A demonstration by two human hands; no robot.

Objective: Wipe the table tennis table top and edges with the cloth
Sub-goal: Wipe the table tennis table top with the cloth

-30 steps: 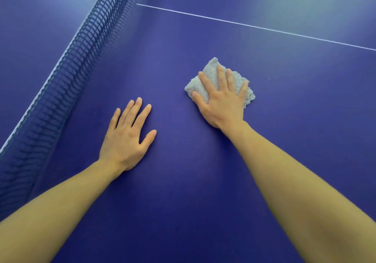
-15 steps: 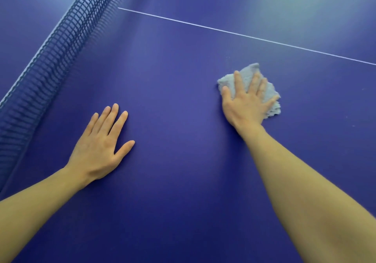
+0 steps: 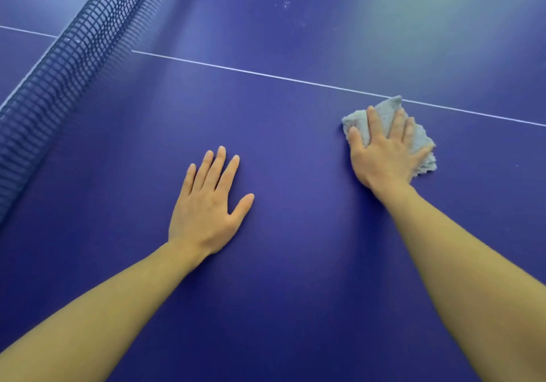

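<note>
The blue table tennis table top (image 3: 295,263) fills the view. A folded light grey cloth (image 3: 381,114) lies on it at the right, its far corner touching the white centre line (image 3: 266,72). My right hand (image 3: 384,151) presses flat on the cloth with fingers spread and straight, covering most of it. My left hand (image 3: 206,204) rests flat on the bare table, palm down, fingers straight, well left of the cloth and holding nothing.
The dark blue net (image 3: 65,65) runs diagonally along the left side, from the top centre to the left edge. A few small pale specks (image 3: 286,4) sit on the far half beyond the white line.
My right hand slid the cloth to the right and away from me, up to the white line. The left hand stayed planted flat on the table.
</note>
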